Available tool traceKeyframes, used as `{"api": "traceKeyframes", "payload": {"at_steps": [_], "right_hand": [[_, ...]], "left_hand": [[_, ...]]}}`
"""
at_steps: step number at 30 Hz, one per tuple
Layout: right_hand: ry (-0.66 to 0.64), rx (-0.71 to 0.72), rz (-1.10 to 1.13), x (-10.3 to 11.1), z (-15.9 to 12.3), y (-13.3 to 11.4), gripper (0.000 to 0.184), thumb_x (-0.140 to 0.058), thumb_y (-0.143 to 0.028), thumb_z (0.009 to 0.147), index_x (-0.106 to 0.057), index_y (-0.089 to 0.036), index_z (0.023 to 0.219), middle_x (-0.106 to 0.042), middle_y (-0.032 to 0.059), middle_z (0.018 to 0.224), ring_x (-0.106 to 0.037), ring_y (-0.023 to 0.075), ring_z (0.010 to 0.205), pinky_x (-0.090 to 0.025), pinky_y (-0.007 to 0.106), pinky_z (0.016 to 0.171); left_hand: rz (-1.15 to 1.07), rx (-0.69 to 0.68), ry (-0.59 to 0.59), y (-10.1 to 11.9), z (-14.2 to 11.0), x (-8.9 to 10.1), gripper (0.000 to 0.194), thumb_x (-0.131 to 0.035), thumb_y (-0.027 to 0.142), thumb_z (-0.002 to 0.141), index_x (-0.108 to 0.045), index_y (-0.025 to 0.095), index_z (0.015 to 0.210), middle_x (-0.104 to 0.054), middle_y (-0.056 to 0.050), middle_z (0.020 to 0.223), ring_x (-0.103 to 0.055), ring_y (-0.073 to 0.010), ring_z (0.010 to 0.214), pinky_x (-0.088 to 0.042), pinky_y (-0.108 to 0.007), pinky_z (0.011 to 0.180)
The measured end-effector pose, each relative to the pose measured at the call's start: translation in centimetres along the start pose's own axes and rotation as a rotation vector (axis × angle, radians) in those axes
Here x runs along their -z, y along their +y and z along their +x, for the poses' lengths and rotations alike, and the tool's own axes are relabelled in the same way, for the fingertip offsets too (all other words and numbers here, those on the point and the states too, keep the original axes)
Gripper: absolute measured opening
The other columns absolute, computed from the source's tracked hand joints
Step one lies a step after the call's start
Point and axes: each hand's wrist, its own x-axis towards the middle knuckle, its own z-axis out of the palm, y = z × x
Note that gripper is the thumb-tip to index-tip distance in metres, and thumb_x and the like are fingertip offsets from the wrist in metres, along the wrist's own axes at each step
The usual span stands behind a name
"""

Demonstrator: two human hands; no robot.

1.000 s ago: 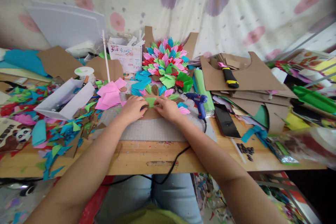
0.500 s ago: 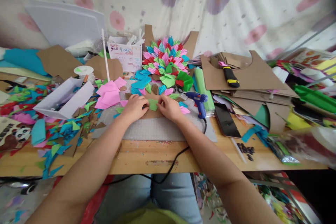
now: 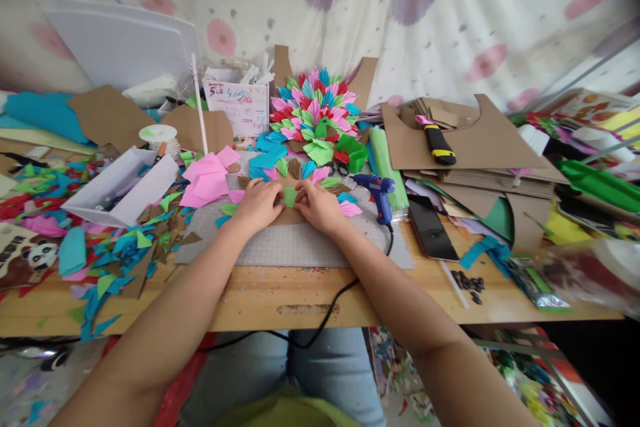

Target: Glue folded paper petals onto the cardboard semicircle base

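Note:
A small green paper piece [image 3: 289, 196] lies on a brown cardboard shape [image 3: 287, 216] on a grey mat [image 3: 295, 243]. My left hand [image 3: 259, 203] pinches its left side with curled fingers. From the other side my right hand [image 3: 318, 205] pinches it too, fingertips pressed on the paper. Folded paper petals in green, blue and pink [image 3: 300, 170] fan out just beyond my fingers. Behind them stands a round, many-coloured paper flower piece [image 3: 314, 113] against cardboard.
A blue glue gun [image 3: 377, 193] lies right of my hands, its black cord running off the table's front edge. A black phone [image 3: 429, 230], stacked cardboard [image 3: 475, 147] and a yellow-black utility knife [image 3: 437, 145] sit to the right. Pink paper sheets [image 3: 207, 180], a white tray [image 3: 123, 187] and paper scraps [image 3: 115, 253] fill the left.
My two hands have drawn closer together over the green paper, which now shows narrower between the fingertips. The arms have barely shifted.

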Motion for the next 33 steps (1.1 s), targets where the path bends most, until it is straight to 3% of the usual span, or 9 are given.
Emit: {"api": "traceKeyframes", "payload": {"at_steps": [3,10,16,26,29,33], "right_hand": [[0.000,-0.003,-0.022,0.0,0.0,0.0,0.028,-0.054,-0.013,0.078,-0.048,-0.022,0.103,-0.068,0.0001,0.091,-0.058,0.0171,0.089,-0.040,0.026,0.071],[-0.001,-0.003,-0.060,-0.2,0.2,0.2,0.023,-0.052,-0.014,0.080,-0.052,-0.021,0.102,-0.067,0.0015,0.092,-0.058,0.0168,0.085,-0.040,0.026,0.069],[-0.026,0.002,-0.122,-0.5,0.7,0.5,0.017,-0.052,-0.015,0.081,-0.063,-0.018,0.094,-0.066,0.0059,0.096,-0.056,0.0184,0.092,-0.040,0.027,0.078],[-0.054,0.021,-0.198,-0.4,1.0,0.3,0.020,-0.048,-0.016,0.084,-0.068,-0.018,0.090,-0.064,0.0074,0.097,-0.056,0.0189,0.092,-0.040,0.027,0.080],[-0.073,0.038,-0.216,-0.2,0.9,0.1,0.021,-0.047,-0.016,0.085,-0.067,-0.018,0.090,-0.064,0.0071,0.097,-0.056,0.0185,0.091,-0.039,0.026,0.079],[-0.092,-0.042,-0.208,0.1,1.0,-0.1,0.021,-0.049,-0.018,0.084,-0.064,-0.020,0.099,-0.066,0.0057,0.101,-0.059,0.0185,0.091,-0.041,0.026,0.075]], "left_hand": [[-0.012,0.006,-0.001,0.1,0.0,0.0,0.011,-0.057,0.019,0.074,-0.056,0.019,0.085,-0.065,-0.003,0.078,-0.060,-0.0209,0.085,-0.031,-0.042,0.099],[0.047,-0.009,-0.020,0.4,0.3,0.2,0.006,-0.056,0.020,0.076,-0.062,0.019,0.075,-0.065,-0.004,0.085,-0.057,-0.0228,0.093,-0.033,-0.041,0.095],[0.042,0.049,-0.028,0.3,0.8,-0.1,0.008,-0.057,0.020,0.077,-0.064,0.019,0.080,-0.067,-0.004,0.081,-0.058,-0.0226,0.086,-0.036,-0.039,0.088],[0.088,0.063,-0.004,0.8,1.0,0.2,0.010,-0.056,0.018,0.075,-0.066,0.020,0.074,-0.067,-0.005,0.087,-0.056,-0.0245,0.094,-0.035,-0.040,0.088],[0.101,0.062,-0.011,1.0,1.0,0.3,0.010,-0.056,0.017,0.075,-0.065,0.019,0.073,-0.067,-0.006,0.084,-0.057,-0.0240,0.091,-0.036,-0.040,0.088],[0.090,0.087,-0.009,0.9,1.1,0.1,0.010,-0.056,0.018,0.076,-0.065,0.019,0.081,-0.069,-0.005,0.084,-0.058,-0.0235,0.089,-0.035,-0.040,0.089]]}}
